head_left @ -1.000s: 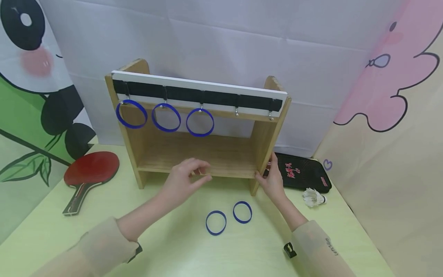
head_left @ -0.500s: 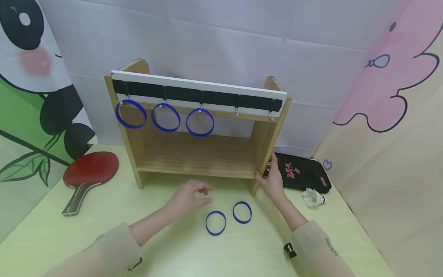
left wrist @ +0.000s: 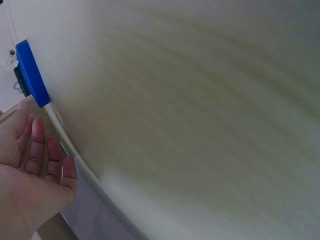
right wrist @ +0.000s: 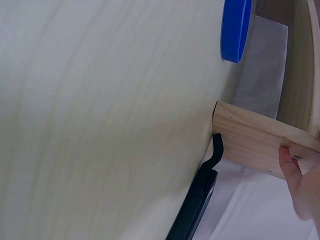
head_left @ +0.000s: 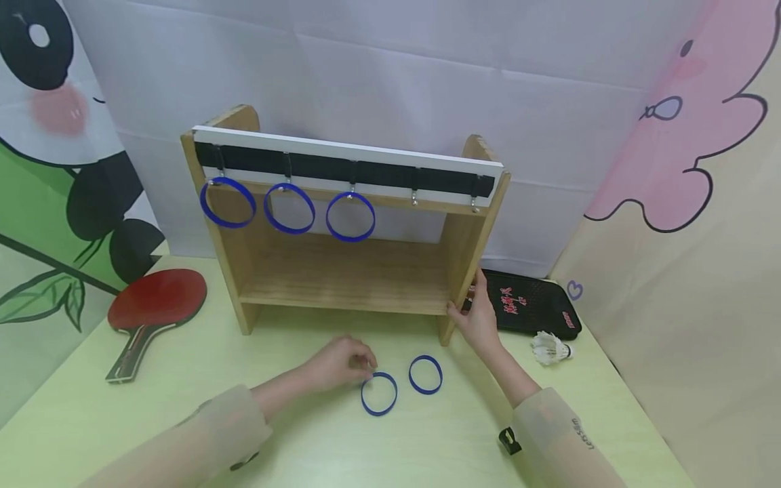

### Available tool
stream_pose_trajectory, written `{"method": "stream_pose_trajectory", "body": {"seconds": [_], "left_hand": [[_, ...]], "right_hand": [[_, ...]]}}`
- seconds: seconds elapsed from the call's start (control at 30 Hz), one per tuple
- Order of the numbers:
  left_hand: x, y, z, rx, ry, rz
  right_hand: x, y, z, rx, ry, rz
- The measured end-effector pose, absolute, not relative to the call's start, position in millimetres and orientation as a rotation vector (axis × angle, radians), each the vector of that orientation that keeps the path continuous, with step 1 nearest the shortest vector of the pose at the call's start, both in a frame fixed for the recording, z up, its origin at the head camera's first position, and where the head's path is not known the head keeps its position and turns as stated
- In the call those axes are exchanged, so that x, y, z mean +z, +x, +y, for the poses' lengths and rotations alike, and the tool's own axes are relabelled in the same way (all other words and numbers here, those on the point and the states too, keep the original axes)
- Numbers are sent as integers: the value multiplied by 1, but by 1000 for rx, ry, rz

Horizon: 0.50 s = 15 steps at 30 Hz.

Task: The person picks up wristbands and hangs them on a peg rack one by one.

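Note:
My left hand [head_left: 342, 364] is at the upper left edge of a blue ring [head_left: 364, 400] lying on the table. Its fingers are loosely bent, and I cannot tell whether the fingertips touch the ring. In the left wrist view, the thumb and fingers of the left hand [left wrist: 30, 175] are apart beside a blue ring [left wrist: 32, 75]. A second blue ring [head_left: 411, 381] lies to the right. My right hand [head_left: 480, 322] grips the right side panel of a wooden shelf [head_left: 344, 274], thumb at the front edge. Three blue rings, one a ring [head_left: 350, 240], hang from hooks on its top rail.
Two bare hooks [head_left: 414, 200] are at the rail's right. A red table tennis bat [head_left: 160, 296] lies left of the shelf. To the right are a black case [head_left: 537, 308], a shuttlecock [head_left: 551, 348] and a small black clip-like piece [head_left: 509, 441] by the right sleeve.
My left hand has come down from in front of the shelf board to the left ring on the table. The right hand keeps its grip on the side panel.

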<state>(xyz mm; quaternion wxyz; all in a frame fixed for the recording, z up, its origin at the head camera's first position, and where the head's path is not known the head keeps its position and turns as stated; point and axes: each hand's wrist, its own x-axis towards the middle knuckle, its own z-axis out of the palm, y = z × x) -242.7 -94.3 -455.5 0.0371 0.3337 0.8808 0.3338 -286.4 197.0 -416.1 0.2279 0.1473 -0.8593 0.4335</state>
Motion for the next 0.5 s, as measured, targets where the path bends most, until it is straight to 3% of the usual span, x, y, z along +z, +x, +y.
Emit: {"method": "stream_pose_trajectory", "body": {"seconds": [0.5], "left_hand": [[-466, -251, -90, 1017, 1046, 2612]], "right_hand": [[-420, -289, 198, 1185, 406, -2369]]}}
